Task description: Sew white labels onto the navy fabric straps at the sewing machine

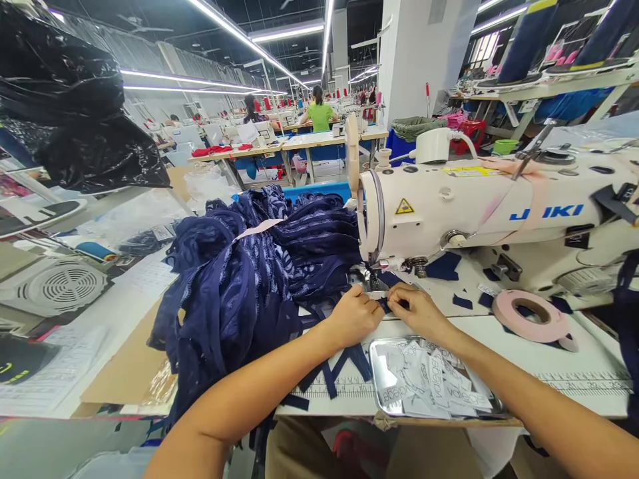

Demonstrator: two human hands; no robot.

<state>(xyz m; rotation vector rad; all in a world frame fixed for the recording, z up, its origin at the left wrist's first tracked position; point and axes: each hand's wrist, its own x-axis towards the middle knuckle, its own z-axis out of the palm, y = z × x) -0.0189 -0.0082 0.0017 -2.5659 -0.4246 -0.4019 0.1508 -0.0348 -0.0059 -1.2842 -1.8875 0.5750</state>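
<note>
Close to the needle of a white sewing machine (434, 206), both hands meet at a small white label (376, 294). My left hand (355, 317) is closed, its fingers curled in a pinch at the label's left end. From the other side my right hand (417, 311) pinches the right end between thumb and fingers. A bit of navy fabric (384, 305) shows under the label, between the hands; the fingertips hide the rest. Left of the machine lies a big heap of navy garments (239, 286), reaching close to my left hand.
A metal tray (377, 382) of printed labels sits at the table's front edge, below my right forearm. Right of it lies a roll of pink tape (532, 316). Navy scraps (444, 266) are scattered by the machine. A black plastic bag (74, 100) hangs upper left. People work farther back.
</note>
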